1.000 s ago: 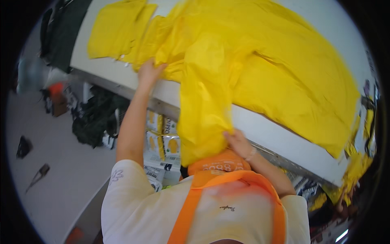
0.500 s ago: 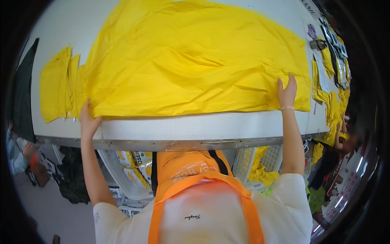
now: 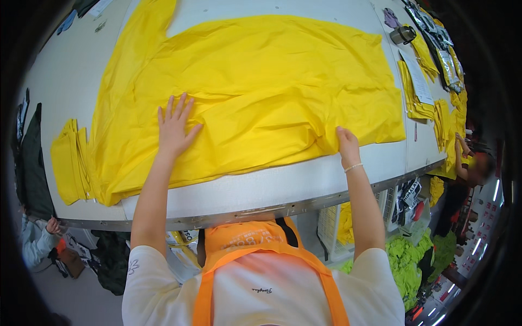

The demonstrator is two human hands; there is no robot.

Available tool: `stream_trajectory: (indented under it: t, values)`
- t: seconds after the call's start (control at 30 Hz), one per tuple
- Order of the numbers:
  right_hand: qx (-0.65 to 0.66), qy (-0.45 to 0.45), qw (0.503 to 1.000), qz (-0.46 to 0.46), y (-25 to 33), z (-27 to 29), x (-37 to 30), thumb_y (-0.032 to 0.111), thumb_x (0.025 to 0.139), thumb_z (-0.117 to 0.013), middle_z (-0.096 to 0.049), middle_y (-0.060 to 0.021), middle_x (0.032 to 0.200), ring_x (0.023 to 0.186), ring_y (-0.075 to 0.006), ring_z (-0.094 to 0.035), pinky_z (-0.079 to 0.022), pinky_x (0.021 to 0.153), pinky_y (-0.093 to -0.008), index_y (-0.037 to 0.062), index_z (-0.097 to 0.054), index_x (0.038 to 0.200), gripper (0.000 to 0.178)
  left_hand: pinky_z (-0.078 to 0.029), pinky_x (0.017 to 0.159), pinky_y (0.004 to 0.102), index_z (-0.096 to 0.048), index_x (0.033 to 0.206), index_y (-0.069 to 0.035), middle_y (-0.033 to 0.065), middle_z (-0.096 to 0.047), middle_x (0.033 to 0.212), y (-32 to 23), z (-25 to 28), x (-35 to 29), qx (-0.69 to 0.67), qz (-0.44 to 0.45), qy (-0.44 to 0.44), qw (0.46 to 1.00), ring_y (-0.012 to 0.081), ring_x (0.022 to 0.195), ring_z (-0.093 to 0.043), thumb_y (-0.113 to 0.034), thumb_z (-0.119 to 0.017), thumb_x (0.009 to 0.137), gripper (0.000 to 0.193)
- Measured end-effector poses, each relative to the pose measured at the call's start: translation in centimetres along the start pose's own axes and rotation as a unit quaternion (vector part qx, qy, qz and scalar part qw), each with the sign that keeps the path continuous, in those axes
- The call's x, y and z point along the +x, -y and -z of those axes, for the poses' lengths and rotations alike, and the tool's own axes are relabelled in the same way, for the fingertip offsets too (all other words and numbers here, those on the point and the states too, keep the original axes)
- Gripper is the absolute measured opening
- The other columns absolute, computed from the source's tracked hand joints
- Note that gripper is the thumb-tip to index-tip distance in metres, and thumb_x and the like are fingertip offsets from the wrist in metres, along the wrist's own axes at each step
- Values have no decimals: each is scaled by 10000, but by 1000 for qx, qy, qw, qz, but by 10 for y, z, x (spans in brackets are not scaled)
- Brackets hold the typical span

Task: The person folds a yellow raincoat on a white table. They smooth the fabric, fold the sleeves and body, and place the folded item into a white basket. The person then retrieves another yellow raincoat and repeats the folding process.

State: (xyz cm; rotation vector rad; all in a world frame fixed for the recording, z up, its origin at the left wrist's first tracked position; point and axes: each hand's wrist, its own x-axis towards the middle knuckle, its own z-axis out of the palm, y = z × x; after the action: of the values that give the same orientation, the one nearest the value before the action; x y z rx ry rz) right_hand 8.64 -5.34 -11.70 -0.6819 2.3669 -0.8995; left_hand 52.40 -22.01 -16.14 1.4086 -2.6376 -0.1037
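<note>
A large yellow garment of smooth cloth lies spread over the white tabletop, one sleeve-like strip running to the far left. My left hand rests flat on its left half with the fingers spread. Farther right, my right hand pinches the cloth near its front edge, where creases gather around the fingers. At the left end of the garment lies a stack of folded yellow cloth.
The table has a metal front edge. To the right are a metal cup, a paper sheet and folded yellow garments. Dark green cloth hangs left. Below stand a white crate and lime-green cloth. Other people are at both sides.
My left hand has moved from the garment's left corner onto its middle-left. My right hand has shifted left and closed on the front edge. The view has turned.
</note>
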Motion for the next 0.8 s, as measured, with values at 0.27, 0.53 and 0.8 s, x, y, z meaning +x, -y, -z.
stream_trajectory:
  t: [0.27, 0.53, 0.8]
  values:
    - [-141, -30, 978, 150, 20, 19, 49, 215, 914, -520, -570, -200, 1042, 932, -342, -541, -428, 794, -366, -26, -516, 1075, 290, -79, 1076, 570, -312, 1411, -194, 27, -229, 1493, 30, -25, 16, -13, -9, 25, 1000, 273, 1380, -165, -468, -528, 827, 680]
    - [-419, 188, 728, 509, 62, -24, 40, 331, 803, -588, -308, -133, 1438, 1319, -353, -266, -144, 1084, -523, 126, -407, 1348, 610, -80, 1079, 566, -348, 1392, -174, 77, -255, 1479, 63, 21, -65, 34, 40, 133, 990, 321, 1368, -184, -612, -566, 726, 826]
    - [-312, 94, 786, 526, 110, -76, 200, 83, 831, -570, -569, -177, 1074, 1006, -346, -519, -441, 826, -389, 18, -544, 1076, 256, -207, 1072, 483, -381, 1364, -118, 170, -283, 1447, 192, 2, 10, -79, 136, -84, 984, 337, 1337, -254, -544, -612, 736, 793]
